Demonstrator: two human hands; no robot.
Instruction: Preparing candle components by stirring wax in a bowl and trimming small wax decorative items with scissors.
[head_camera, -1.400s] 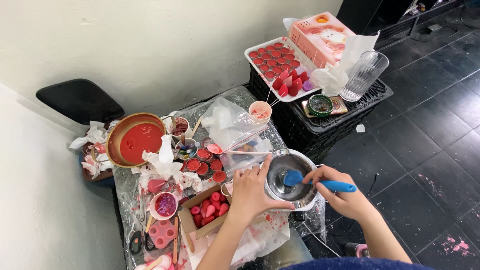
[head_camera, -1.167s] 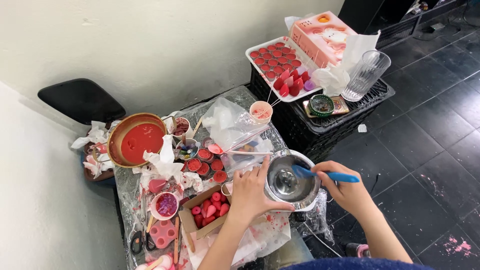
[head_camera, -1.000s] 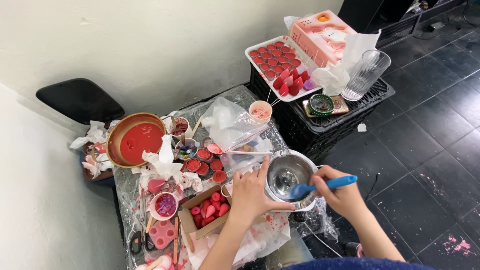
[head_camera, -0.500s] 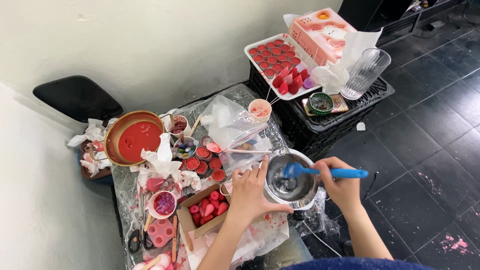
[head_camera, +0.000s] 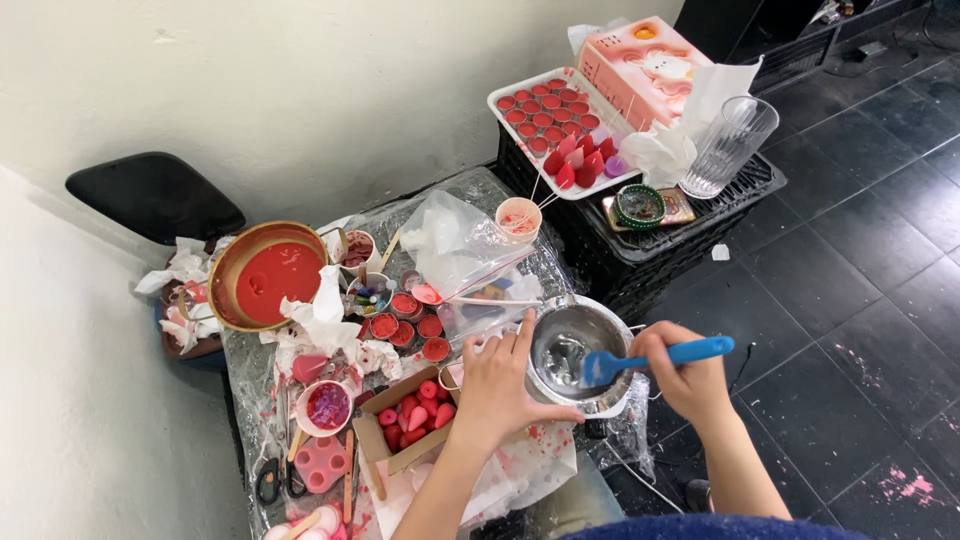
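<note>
Our left hand (head_camera: 500, 385) lies open against the rim of the steel bowl (head_camera: 575, 350) and steadies it. Our right hand (head_camera: 685, 375) is closed around the handle of the blue spatula (head_camera: 650, 358), whose blade sits inside the bowl, just left of this grip. Left of our left hand is a cardboard box (head_camera: 400, 425) of red wax pieces. Farther away — behind the bowl — stands a tray (head_camera: 560, 125) of red cups on a black crate (head_camera: 660, 235).
</note>
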